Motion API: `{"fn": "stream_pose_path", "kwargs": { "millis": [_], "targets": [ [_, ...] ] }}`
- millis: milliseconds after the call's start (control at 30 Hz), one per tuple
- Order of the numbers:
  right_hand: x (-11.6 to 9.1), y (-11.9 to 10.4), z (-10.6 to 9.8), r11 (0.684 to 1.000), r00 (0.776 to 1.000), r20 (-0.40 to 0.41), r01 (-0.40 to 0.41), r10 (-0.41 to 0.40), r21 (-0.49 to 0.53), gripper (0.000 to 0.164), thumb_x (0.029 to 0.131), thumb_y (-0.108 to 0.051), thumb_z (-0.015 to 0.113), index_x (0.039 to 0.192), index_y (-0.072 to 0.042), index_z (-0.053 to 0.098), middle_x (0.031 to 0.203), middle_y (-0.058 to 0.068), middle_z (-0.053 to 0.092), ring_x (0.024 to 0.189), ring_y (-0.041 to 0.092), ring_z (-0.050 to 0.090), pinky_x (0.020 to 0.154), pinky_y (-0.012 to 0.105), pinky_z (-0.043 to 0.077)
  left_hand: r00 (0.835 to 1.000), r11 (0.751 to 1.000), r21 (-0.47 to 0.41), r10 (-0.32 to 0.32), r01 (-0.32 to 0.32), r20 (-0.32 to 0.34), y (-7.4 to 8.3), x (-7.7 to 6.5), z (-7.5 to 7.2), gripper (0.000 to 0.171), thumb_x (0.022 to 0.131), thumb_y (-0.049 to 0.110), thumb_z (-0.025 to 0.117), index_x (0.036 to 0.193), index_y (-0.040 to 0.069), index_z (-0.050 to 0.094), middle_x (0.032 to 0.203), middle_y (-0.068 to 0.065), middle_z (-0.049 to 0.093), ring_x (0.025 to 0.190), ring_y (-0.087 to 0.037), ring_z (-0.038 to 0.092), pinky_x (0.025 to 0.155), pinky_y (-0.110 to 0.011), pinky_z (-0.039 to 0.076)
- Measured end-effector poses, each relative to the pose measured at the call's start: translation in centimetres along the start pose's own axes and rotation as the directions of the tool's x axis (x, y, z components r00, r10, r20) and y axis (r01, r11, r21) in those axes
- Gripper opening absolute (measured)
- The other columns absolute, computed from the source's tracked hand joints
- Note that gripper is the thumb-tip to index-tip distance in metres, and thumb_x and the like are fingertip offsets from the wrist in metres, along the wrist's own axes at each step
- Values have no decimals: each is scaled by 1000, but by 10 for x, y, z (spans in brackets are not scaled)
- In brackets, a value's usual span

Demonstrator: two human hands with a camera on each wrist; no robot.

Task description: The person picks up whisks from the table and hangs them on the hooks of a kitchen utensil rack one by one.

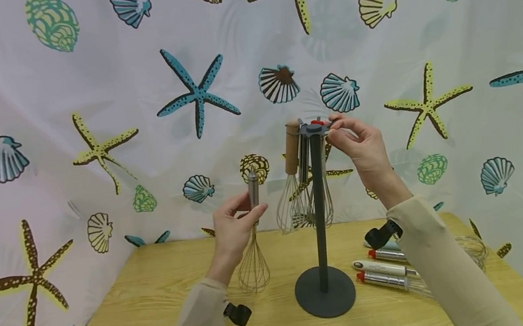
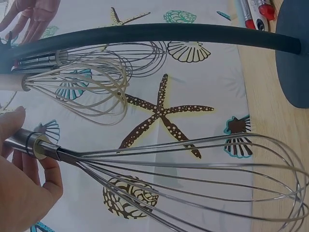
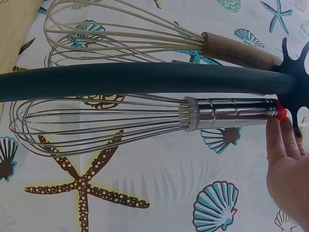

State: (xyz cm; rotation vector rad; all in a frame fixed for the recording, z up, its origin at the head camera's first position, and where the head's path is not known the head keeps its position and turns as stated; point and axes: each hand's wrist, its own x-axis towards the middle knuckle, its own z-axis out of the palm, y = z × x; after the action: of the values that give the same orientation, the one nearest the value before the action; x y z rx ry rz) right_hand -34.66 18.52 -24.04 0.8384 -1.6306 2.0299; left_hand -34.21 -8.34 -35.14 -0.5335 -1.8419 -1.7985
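Note:
My left hand (image 1: 233, 230) grips a metal whisk (image 1: 253, 191) by its steel handle, with the wire loops hanging down just left of a dark stand (image 1: 320, 211). In the left wrist view this whisk (image 2: 36, 144) shows its full balloon of wires. My right hand (image 1: 364, 149) is up at the stand's hooked top (image 1: 314, 129), thumb and fingertips pinching one hook arm. Right beside those fingertips, a chrome-handled whisk (image 3: 231, 112) with a red end hangs from the stand. A wooden-handled whisk (image 1: 292, 148) hangs on the stand's left, with other whisks partly hidden behind the pole.
On the table (image 1: 169, 291), right of the stand's round base (image 1: 327, 303), lie several whisks, among them a cream-handled whisk (image 1: 378, 268) and a red-ended whisk (image 1: 383, 279). My right forearm covers part of them. A patterned curtain (image 1: 125, 82) surrounds the table's back and sides.

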Motion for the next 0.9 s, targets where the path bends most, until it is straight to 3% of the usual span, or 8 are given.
{"fn": "stream_pose_path", "kwargs": {
  "millis": [367,600,900],
  "targets": [
    [-1,1,-1,1000,1000,-7,-2,2,-3,16,95,-6,64,88,-19,67,139,7,51,112,11,64,97,24,51,998,998,1,55,-55,38,8,2,10,38,84,10,78,120,10,71,100,-10,67,83,-11,62,70,-23,52],
    [-2,0,-1,1000,1000,-12,-2,2,2,6,93,-12,68,89,-17,66,138,5,52,114,12,63,97,24,51,997,998,10,61,-62,42,18,5,18,41,85,11,77,125,8,68,100,-14,66,84,-10,62,75,-24,52],
    [-1,0,2,1000,1000,-5,-8,8,2,17,95,-5,63,88,-21,67,137,4,52,114,11,63,97,23,50,997,997,-14,72,-72,24,28,9,23,40,85,11,77,124,9,69,99,-14,65,84,-12,62,73,-23,52]
  ]
}}
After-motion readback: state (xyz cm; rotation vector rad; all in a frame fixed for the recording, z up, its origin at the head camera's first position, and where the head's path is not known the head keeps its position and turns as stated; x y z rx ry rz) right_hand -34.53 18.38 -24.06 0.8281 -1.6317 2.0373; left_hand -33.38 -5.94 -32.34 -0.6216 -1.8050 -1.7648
